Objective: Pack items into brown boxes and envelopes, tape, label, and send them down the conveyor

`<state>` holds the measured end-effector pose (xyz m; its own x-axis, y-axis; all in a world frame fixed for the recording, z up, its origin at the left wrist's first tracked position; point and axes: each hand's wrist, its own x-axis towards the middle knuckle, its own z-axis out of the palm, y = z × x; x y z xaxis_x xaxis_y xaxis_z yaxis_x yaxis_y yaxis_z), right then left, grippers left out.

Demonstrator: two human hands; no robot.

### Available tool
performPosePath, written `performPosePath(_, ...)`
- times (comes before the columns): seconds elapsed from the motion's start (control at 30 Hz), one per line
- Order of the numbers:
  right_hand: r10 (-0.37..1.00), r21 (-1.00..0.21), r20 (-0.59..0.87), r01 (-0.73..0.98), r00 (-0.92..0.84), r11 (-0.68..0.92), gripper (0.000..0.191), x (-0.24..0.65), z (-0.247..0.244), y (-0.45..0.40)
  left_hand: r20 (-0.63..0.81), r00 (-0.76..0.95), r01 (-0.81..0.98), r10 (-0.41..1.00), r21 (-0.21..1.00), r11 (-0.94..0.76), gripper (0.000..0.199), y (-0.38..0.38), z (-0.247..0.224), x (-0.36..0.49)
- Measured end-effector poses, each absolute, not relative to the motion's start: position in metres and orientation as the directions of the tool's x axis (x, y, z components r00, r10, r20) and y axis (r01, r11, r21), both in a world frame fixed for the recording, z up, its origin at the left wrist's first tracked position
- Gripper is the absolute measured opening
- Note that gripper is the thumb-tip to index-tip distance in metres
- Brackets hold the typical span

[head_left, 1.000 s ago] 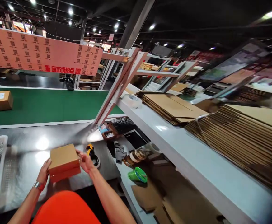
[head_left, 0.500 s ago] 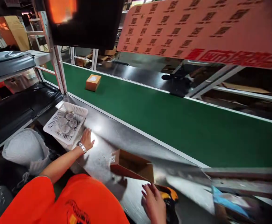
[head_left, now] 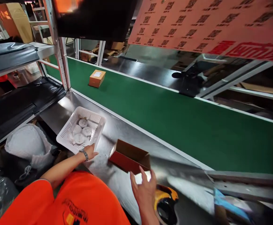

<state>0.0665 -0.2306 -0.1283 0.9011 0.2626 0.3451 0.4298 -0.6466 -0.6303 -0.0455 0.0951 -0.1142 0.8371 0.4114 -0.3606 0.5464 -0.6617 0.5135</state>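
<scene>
Sitting open—plain brown cardboard box [head_left: 124, 162]

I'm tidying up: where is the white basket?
The white basket is left of centre in the head view, on the metal table, left of the open box, by the left hand.

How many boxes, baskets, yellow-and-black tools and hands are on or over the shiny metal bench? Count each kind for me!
Boxes: 1, the open brown box
Baskets: 1, the white basket
Tools: 1, the yellow-and-black tool
Hands: 2, the left hand and the right hand
Total: 5
</scene>
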Motion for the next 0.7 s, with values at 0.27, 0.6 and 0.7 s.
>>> performPosePath(0.27,0.238,-0.570,0.276,0.358,0.931,-0.740,0.086,0.080,-0.144,-0.259,-0.351,0.840,0.528,0.415,0.346,-0.776,0.045,0.136,-0.108,-0.060)
performPosePath(0.6,0.497,-0.397,0.110,0.497,0.861,-0.772,0.038,0.109,-0.116,-0.255,-0.354,0.829,0.552,0.433,0.390,-0.737,0.019,0.171,-0.103,-0.058)
performPosePath(0.7,0.456,-0.396,0.082,0.449,0.886,-0.801,0.031,0.128,-0.107,-0.288,-0.286,0.824,0.562,0.489,0.522,-0.642,0.030,0.173,-0.092,-0.053)
